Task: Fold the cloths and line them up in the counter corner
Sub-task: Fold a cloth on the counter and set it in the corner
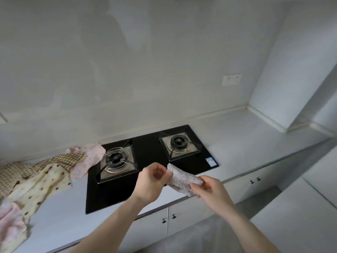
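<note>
A small grey-white dotted cloth (182, 180) hangs in the air over the front edge of the hob, folded into a narrow strip. My left hand (152, 181) pinches its left end and my right hand (209, 189) pinches its right end. Unfolded cloths lie in a heap on the counter at the left: a pink dotted cloth (87, 161), a brown checked cloth (45, 165), a cream cloth with large dots (42, 189) and a pink cloth (9, 221) at the near left edge. The counter corner (244, 115) is at the far right.
A black glass gas hob (149, 148) with two burners is set into the white counter (228, 143). A wall socket (231, 79) sits above the right part of the counter. White cabinet doors with small black knobs (168, 219) run below the counter edge.
</note>
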The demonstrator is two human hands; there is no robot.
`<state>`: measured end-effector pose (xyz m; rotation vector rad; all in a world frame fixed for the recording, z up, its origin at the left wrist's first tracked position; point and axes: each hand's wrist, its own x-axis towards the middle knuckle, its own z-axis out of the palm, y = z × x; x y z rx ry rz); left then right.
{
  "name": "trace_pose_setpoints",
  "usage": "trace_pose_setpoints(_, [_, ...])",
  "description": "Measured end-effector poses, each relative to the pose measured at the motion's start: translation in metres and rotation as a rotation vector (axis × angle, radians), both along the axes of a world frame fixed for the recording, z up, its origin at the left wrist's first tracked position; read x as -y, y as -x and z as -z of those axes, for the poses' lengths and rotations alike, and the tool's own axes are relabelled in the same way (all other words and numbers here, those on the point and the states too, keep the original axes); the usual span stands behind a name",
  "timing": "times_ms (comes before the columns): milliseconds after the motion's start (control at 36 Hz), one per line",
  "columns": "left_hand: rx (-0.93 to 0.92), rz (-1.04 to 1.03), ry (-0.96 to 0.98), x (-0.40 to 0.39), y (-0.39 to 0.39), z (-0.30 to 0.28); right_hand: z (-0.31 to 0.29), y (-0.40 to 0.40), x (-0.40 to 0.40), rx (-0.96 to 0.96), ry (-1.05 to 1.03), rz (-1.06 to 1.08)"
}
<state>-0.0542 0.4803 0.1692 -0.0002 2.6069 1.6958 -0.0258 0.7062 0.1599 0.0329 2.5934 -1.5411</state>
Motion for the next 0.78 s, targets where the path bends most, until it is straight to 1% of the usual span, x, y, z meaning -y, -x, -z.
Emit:
trace_pose_setpoints(194, [0.001,0.056,-0.009,-0.082,0.014,-0.008,-0.010,0.002,-0.084,-0.016,0.031,0.046])
trace_pose_setpoints(417, [-0.001,0.126,0.120,-0.147,0.065,-0.012,-0.005,0.040,-0.153,-0.017,0.029,0.097])
trace_pose_setpoints(639, [0.000,0.204,0.176,-0.211,0.150,-0.010,0.000,0.103,-0.214,0.047,-0.010,0.219])
trace_pose_setpoints(778, [0.054,0.232,0.171,-0.249,0.207,-0.003,0.004,0.141,-0.245,0.120,-0.019,0.298])
